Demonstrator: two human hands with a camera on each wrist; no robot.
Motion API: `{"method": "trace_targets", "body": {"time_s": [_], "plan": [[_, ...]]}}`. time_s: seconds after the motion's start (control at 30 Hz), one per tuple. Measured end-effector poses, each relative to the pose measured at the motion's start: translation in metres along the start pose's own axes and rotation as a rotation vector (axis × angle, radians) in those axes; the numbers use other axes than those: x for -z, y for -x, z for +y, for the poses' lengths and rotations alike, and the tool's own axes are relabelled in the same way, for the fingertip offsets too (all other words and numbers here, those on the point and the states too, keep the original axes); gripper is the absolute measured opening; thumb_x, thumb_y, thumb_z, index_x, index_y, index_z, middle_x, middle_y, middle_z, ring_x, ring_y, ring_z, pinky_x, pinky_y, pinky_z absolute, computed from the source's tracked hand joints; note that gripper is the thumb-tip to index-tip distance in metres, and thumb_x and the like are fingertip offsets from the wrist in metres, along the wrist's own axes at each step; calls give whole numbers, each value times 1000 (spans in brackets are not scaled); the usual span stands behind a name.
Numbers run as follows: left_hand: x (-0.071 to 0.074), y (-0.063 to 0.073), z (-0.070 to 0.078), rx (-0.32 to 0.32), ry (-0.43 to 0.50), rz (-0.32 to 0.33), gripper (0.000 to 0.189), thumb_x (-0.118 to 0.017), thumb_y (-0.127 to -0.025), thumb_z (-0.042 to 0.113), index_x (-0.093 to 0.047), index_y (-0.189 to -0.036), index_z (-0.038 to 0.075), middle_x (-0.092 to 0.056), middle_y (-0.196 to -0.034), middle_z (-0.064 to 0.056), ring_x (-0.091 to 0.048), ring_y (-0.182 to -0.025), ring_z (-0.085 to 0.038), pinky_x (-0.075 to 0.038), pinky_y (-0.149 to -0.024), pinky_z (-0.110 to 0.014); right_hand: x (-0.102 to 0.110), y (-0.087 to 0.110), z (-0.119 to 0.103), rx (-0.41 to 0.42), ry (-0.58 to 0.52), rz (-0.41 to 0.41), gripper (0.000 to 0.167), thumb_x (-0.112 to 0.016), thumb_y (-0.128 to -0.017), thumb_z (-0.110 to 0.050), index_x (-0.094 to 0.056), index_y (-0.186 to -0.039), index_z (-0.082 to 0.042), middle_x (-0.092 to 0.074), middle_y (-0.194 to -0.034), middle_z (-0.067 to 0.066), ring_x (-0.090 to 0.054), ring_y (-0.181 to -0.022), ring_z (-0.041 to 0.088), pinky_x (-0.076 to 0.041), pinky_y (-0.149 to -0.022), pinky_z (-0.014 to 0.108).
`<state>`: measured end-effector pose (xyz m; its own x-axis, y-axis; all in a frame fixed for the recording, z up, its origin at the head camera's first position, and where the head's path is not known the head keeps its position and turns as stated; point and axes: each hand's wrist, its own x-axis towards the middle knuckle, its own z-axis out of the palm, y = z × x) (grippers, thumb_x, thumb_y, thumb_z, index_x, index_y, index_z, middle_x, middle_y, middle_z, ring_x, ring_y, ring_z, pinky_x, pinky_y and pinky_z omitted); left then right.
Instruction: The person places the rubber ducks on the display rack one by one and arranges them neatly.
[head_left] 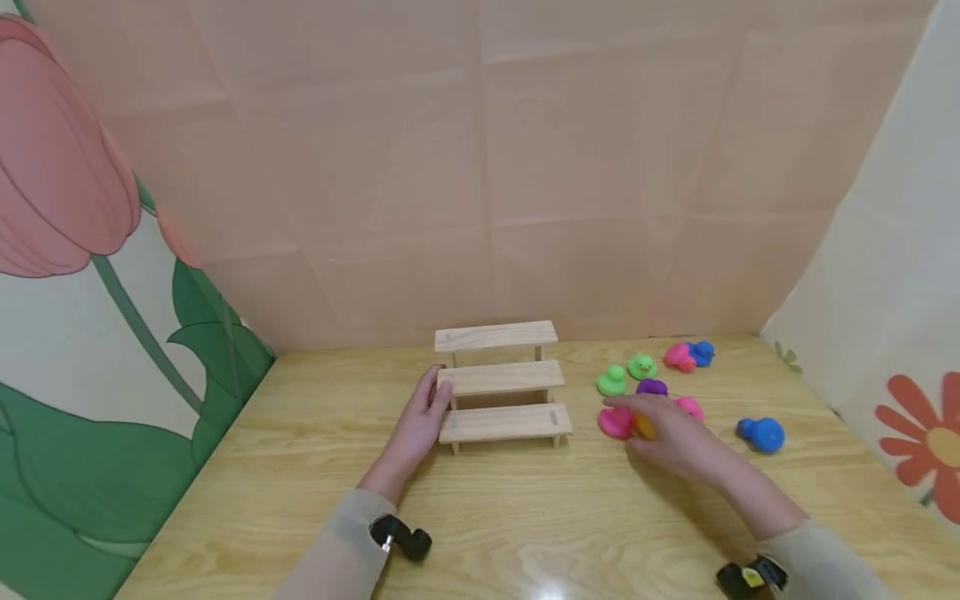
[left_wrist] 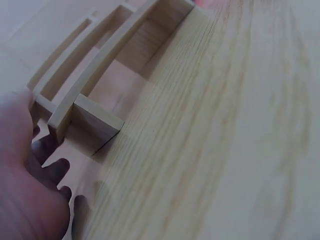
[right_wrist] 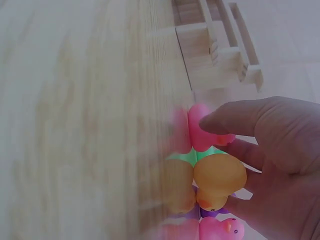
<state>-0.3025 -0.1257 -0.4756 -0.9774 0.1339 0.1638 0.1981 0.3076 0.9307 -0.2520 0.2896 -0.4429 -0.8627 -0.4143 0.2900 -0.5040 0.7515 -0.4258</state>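
Note:
A three-step wooden display stand [head_left: 501,377] stands on the table. At its left end my left hand [head_left: 422,417] grips it, thumb on the middle step; in the left wrist view the fingers [left_wrist: 55,170] curl beside the step ends. To the right of the stand, my right hand [head_left: 678,437] reaches over a group of rubber ducks. Its thumb and index finger pinch a pink duck [right_wrist: 201,132] that sits on the table. An orange duck [right_wrist: 220,175] lies under the palm, close to the other fingers, and is partly hidden in the head view.
Behind the right hand are two green ducks [head_left: 612,381], a purple duck [head_left: 652,387] and another pink duck [head_left: 690,407]. Farther back, a pink duck [head_left: 678,357] and a blue duck [head_left: 702,353] sit together. One blue duck [head_left: 762,435] lies at the right. Printed cloth walls surround the table.

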Motion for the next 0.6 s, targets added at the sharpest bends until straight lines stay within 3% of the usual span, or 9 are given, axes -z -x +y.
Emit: {"method": "trace_targets", "body": {"time_s": [0.27,0.6], "plan": [[-2,-1,-7,-17,15,17,71,-50,-116,56,-36,-173,15,-33,-176,-22,-30,-163,-38,-26,-134,-51,-2,1,2,-48,16,-12,51,-91,-90,-8,-76,-138,-12,-72,-133,17,-65,-125,46,-56,-101,70],[-3,-1,-7,-40,37,32,64,-54,-116,52,-43,-169,17,-35,-176,-20,-31,-163,-37,-27,-134,-51,-4,-2,6,-59,8,-20,42,-97,-86,-16,-80,-125,-15,-75,-117,-2,-68,-110,26,-57,-99,57]]}}
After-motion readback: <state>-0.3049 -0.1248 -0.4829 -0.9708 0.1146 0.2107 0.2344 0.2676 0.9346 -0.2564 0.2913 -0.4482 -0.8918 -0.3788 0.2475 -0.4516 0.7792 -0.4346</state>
